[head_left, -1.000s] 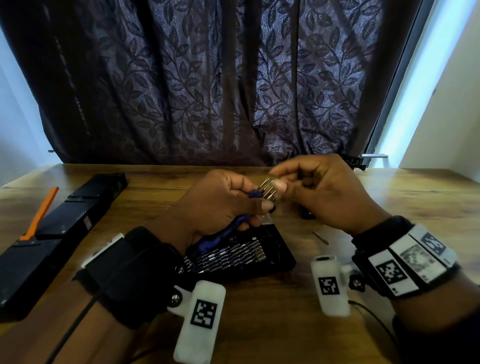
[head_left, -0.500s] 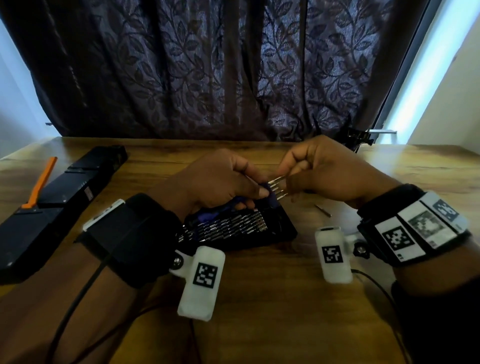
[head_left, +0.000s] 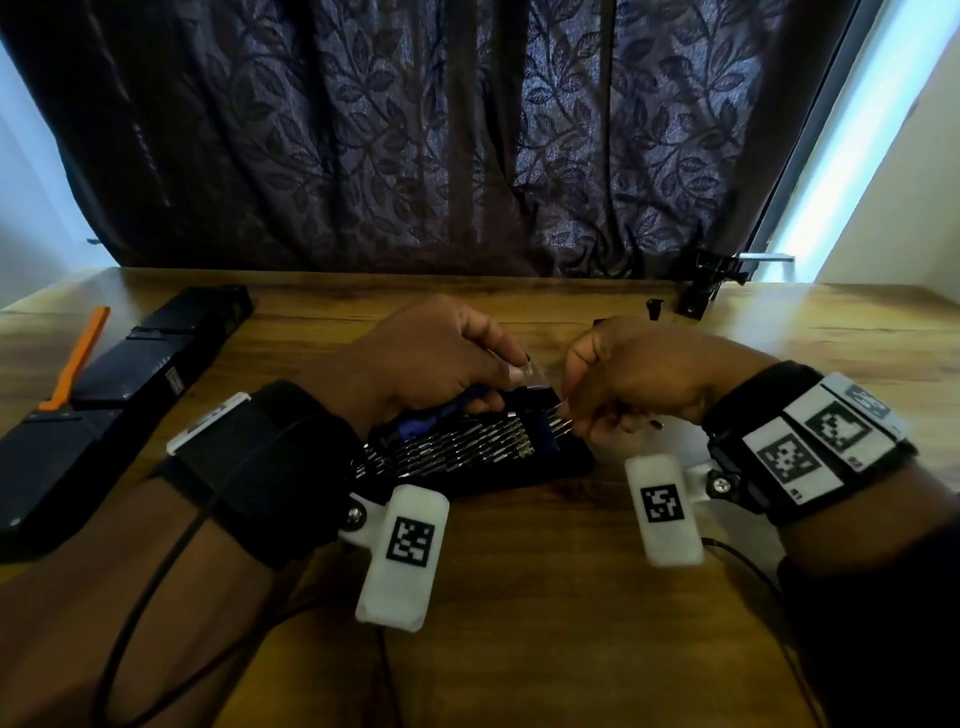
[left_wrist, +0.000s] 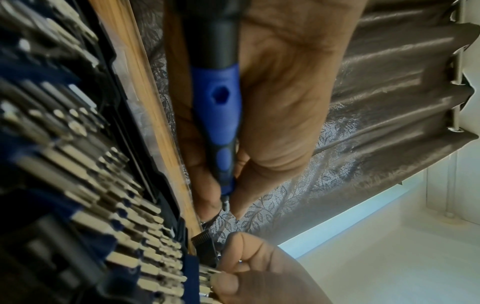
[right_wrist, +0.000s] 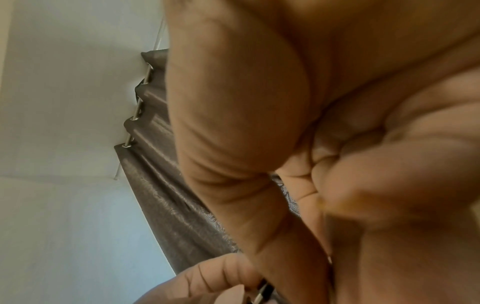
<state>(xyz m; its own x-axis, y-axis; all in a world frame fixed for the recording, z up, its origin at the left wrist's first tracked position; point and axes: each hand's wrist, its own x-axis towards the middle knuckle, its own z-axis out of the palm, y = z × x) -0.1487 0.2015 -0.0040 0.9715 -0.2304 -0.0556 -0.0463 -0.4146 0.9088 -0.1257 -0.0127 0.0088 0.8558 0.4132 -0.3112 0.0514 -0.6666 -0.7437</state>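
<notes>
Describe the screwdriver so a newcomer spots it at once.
On the wooden table, find the open black bit case at centre. Just above it the left hand grips the screwdriver: a thick blue-and-black handle, unlike the thin silver bits racked below.

Home room: leaf-patterned curtain over window, wooden table, plain white walls.
</notes>
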